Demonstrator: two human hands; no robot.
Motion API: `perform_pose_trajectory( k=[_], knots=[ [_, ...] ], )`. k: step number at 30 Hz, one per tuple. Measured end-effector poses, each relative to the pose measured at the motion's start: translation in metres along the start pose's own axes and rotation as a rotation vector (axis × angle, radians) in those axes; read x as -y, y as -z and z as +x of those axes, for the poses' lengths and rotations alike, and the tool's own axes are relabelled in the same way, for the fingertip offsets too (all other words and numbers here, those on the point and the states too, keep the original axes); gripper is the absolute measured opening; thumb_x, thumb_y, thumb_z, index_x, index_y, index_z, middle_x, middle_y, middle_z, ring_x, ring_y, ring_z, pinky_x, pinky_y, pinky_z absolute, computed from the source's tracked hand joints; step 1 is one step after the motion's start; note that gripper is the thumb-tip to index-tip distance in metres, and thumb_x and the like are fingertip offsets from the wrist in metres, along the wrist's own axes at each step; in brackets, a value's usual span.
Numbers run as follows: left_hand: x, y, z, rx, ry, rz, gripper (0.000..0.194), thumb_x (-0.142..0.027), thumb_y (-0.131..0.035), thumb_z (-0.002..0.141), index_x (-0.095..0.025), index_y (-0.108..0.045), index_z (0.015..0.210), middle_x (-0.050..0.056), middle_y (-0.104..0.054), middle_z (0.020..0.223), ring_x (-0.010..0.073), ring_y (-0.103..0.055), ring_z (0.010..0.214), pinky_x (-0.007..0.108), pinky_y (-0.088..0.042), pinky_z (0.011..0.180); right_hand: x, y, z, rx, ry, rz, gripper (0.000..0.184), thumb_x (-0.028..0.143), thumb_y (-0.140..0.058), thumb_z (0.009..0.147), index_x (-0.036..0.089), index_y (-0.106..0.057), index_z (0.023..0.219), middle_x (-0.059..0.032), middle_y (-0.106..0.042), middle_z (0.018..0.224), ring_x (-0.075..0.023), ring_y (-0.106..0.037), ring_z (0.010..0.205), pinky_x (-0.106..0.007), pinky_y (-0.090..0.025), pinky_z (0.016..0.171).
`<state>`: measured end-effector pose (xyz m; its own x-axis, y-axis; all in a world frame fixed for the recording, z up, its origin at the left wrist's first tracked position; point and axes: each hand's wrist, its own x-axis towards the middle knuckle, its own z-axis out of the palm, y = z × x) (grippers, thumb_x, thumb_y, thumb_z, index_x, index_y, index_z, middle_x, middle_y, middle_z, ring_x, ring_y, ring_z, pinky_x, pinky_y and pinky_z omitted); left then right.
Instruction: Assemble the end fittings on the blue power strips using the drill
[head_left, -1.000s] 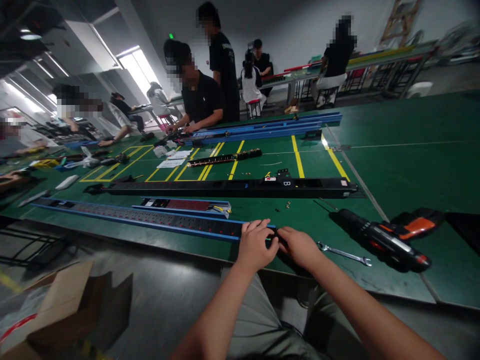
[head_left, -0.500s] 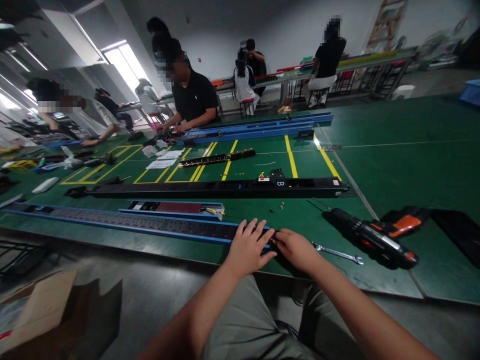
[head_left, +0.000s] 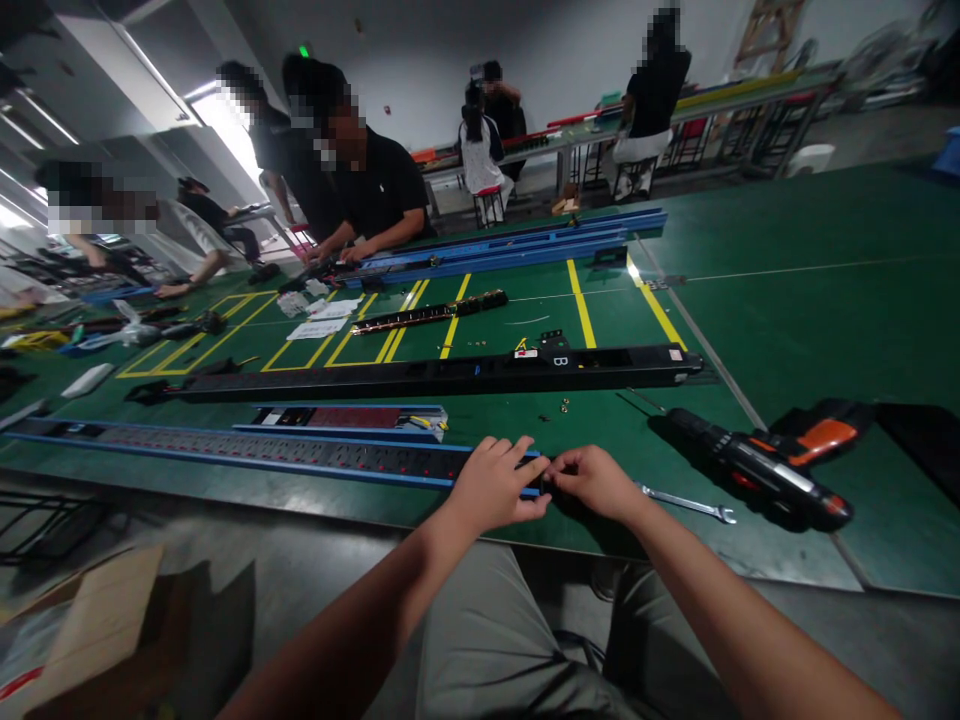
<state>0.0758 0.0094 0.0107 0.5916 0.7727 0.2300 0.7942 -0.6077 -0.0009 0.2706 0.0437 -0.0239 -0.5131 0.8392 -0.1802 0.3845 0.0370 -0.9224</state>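
From the left, the long blue-edged strip [head_left: 300,455] runs along the desk's [head_left: 825,260] near edge, with a short blue-edged unit [head_left: 360,418] just beyond it and a black bar [head_left: 375,378] farther off. The left hand [head_left: 491,485] lies spread over the strip's right end, not clenched. Beside it, the right hand [head_left: 600,483] has just rounded its fingers, so 2 hands meet there; whether it grips anything, I can't tell. Rightward lie 1 wrench [head_left: 682,503] and 1 drill [head_left: 757,462].
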Motion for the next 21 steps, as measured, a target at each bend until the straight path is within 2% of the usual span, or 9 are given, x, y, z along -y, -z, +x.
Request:
perform_pose_trajectory(
  k=[4, 8, 16, 21],
  knots=[
    [-0.01, -0.003, -0.001, -0.041, 0.059, -0.03, 0.043, -0.043, -0.06, 0.073, -0.027, -0.059, 0.114, 0.01, -0.051, 0.128, 0.028, -0.053, 0.099, 0.042, -0.037, 0.084, 0.002, 0.0, 0.004, 0.013, -0.105, 0.11, 0.018, 0.029, -0.056, 0.072, 0.015, -0.061, 0.061, 0.0034, -0.054, 0.046, -0.0061, -0.042, 0.039, -0.018, -0.029, 0.04],
    [-0.013, -0.004, -0.002, -0.044, 0.102, -0.036, 0.044, -0.041, -0.059, 0.073, -0.026, -0.059, 0.114, 0.011, -0.05, 0.129, 0.0301, -0.052, 0.103, 0.045, -0.036, 0.087, 0.005, -0.005, 0.005, 0.014, -0.194, 0.224, 0.017, 0.024, -0.055, 0.068, 0.016, -0.055, 0.053, 0.0033, -0.052, 0.042, -0.0057, -0.042, 0.037, -0.017, -0.029, 0.038],
    [-0.011, -0.003, -0.001, -0.042, 0.073, -0.042, 0.044, -0.047, -0.058, 0.075, -0.025, -0.059, 0.112, 0.012, -0.052, 0.125, 0.0297, -0.051, 0.102, 0.045, -0.036, 0.087, 0.005, 0.001, 0.007, 0.129, -0.185, 0.291, 0.015, 0.027, -0.056, 0.07, 0.015, -0.058, 0.061, 0.0026, -0.055, 0.046, -0.0065, -0.045, 0.04, -0.018, -0.034, 0.04],
    [-0.015, -0.003, 0.002, 0.031, 0.09, 0.008, 0.04, -0.043, -0.063, 0.071, -0.026, -0.06, 0.107, 0.011, -0.05, 0.128, 0.0308, -0.05, 0.103, 0.045, -0.034, 0.087, 0.005, -0.001, 0.006, 0.152, -0.21, 0.287, 0.01, 0.022, -0.052, 0.069, 0.016, -0.057, 0.063, 0.0007, -0.059, 0.05, -0.0078, -0.051, 0.043, -0.018, -0.039, 0.043]
  ],
)
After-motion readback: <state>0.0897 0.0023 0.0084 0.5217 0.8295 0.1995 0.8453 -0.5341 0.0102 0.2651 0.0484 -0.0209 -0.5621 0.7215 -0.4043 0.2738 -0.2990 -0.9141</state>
